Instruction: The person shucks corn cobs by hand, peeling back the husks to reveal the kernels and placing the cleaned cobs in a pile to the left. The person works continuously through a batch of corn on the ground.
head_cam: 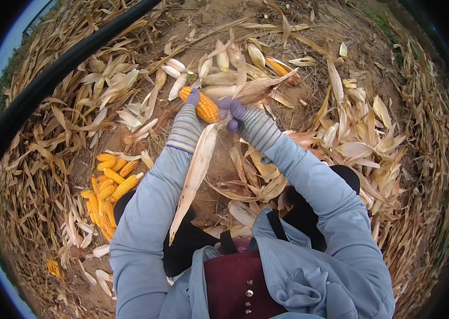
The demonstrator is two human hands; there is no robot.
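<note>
My left hand [191, 117], in a striped knit glove with purple fingers, grips an ear of yellow corn [207, 108] near its tip end. At the base of that ear, my right hand [244, 117], gloved alike, is closed on dry corn husk [262, 89] that spreads away to the upper right. One long husk leaf [196, 175] hangs from the ear's base down between my forearms. Several ears still in husk [222, 56] lie just beyond my hands, and one partly bared ear [278, 67] shows yellow kernels.
A pile of husked yellow ears [109, 191] lies by my left elbow. More bare ears [54, 268] lie at the lower left. Loose husks [356, 147] are heaped to the right, and dry stalks [29, 179] cover both sides. A dark, out-of-focus strap or bar [49, 81] crosses the upper left.
</note>
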